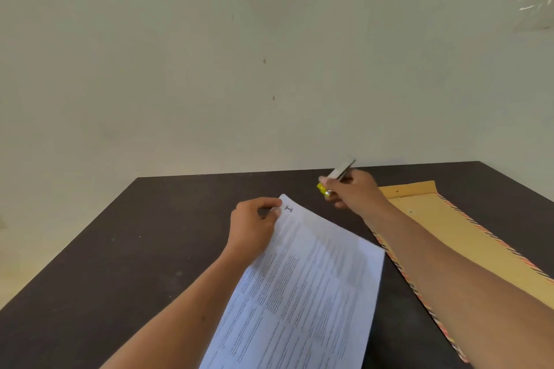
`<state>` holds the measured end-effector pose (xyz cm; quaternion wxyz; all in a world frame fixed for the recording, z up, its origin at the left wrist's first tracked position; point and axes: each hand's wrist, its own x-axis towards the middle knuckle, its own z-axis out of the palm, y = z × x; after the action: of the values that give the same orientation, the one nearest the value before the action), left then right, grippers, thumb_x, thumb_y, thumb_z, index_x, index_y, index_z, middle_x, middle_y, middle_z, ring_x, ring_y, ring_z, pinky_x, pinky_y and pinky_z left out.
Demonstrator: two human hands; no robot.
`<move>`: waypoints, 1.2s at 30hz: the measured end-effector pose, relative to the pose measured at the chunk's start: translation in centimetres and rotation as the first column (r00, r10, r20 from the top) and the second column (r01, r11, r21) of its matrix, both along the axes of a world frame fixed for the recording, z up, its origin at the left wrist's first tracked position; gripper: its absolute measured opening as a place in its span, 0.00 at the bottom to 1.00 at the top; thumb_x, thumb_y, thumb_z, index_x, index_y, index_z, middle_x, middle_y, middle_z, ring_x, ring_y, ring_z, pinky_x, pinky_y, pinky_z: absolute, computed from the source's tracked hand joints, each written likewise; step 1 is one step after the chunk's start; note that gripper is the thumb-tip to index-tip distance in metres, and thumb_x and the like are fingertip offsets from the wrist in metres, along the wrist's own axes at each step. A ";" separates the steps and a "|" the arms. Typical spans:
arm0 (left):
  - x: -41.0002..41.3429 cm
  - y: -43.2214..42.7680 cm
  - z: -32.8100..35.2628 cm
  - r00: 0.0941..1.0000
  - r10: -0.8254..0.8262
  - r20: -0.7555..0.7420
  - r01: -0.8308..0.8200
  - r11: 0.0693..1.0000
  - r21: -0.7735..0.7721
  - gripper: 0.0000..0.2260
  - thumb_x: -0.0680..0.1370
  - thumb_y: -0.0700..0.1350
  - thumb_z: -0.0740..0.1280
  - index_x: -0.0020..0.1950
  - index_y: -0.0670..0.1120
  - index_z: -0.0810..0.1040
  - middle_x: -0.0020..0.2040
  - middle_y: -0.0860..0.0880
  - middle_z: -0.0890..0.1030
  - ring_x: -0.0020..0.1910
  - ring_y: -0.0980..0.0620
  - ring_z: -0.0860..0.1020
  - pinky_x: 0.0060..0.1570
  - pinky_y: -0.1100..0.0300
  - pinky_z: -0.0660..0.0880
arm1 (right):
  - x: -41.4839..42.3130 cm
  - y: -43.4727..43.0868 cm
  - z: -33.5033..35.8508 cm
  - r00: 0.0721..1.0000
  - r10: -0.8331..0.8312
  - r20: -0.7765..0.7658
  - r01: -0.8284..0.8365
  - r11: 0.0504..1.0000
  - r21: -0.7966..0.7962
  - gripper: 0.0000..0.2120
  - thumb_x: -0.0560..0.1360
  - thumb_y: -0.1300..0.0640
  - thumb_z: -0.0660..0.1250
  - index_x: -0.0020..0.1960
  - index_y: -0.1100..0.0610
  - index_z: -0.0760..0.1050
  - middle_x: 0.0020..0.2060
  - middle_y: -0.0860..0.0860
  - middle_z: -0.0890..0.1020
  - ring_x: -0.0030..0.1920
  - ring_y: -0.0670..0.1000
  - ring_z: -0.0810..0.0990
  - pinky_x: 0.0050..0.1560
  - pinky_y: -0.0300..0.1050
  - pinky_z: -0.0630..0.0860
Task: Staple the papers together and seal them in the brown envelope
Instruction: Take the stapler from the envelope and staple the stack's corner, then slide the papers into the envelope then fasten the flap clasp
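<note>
On the dark brown tabletop (126, 263), the person's left hand (251, 226) pinches the far left corner of the white printed paper sheets (302, 287), thumb and fingers closed on that corner. The sheets run from there toward the near edge. To the right and slightly farther, the right hand (353, 190) is wrapped tightly around a small yellow and silver metal stapler (332, 180), held above the table. A brown paper envelope with a striped border (449, 237) lies flat at the right, partly under the right forearm.
</note>
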<state>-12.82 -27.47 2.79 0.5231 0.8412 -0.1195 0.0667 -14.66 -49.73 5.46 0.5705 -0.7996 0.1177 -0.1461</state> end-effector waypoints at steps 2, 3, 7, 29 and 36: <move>0.6 0.8 -0.6 0.995 0.093 -0.016 -0.093 0.995 0.036 0.12 0.79 0.42 0.68 0.63 0.48 0.81 0.58 0.52 0.82 0.57 0.53 0.79 0.59 0.59 0.74 | 0.0 -1.4 0.4 0.988 -0.130 -0.080 0.099 0.945 -0.310 0.21 0.70 0.41 0.74 0.51 0.57 0.78 0.46 0.52 0.84 0.46 0.54 0.84 0.47 0.52 0.81; 0.9 1.2 -1.0 0.992 0.124 -0.032 -0.122 0.991 0.064 0.14 0.79 0.42 0.68 0.66 0.47 0.79 0.61 0.50 0.80 0.60 0.51 0.78 0.61 0.58 0.73 | -0.2 -1.9 0.5 0.977 -0.147 -0.155 0.061 0.887 -0.457 0.20 0.69 0.41 0.73 0.47 0.56 0.77 0.43 0.52 0.82 0.45 0.54 0.82 0.41 0.48 0.78; 1.8 2.5 -2.8 0.978 0.189 -0.094 -0.170 0.969 0.181 0.22 0.79 0.41 0.68 0.73 0.43 0.71 0.70 0.45 0.73 0.66 0.45 0.74 0.66 0.53 0.71 | -1.5 -1.4 -0.8 0.921 -0.191 -0.339 -0.103 0.722 -0.684 0.14 0.70 0.46 0.71 0.39 0.55 0.72 0.34 0.51 0.75 0.38 0.53 0.78 0.30 0.43 0.67; 2.9 2.7 -5.9 0.987 0.155 0.039 -0.138 0.700 0.701 0.24 0.81 0.54 0.60 0.77 0.52 0.64 0.79 0.46 0.59 0.76 0.41 0.58 0.72 0.43 0.60 | -3.5 -2.3 -4.9 0.869 -0.343 -0.356 -0.038 0.671 -0.740 0.21 0.76 0.38 0.61 0.52 0.56 0.75 0.49 0.53 0.80 0.53 0.58 0.80 0.47 0.48 0.77; 1.2 -4.7 -4.5 0.993 -0.081 0.081 0.013 0.780 0.625 0.24 0.80 0.55 0.63 0.75 0.53 0.65 0.77 0.50 0.62 0.76 0.44 0.59 0.72 0.45 0.62 | -6.9 -6.9 -6.5 0.715 -0.332 -0.615 -0.307 0.641 -0.703 0.34 0.74 0.31 0.58 0.74 0.48 0.65 0.73 0.58 0.65 0.72 0.65 0.63 0.69 0.60 0.67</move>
<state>-11.62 -32.18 -1.71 0.2104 0.9589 -0.1827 0.0539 -21.53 -56.59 -1.03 0.0858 -0.9544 0.2562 0.1271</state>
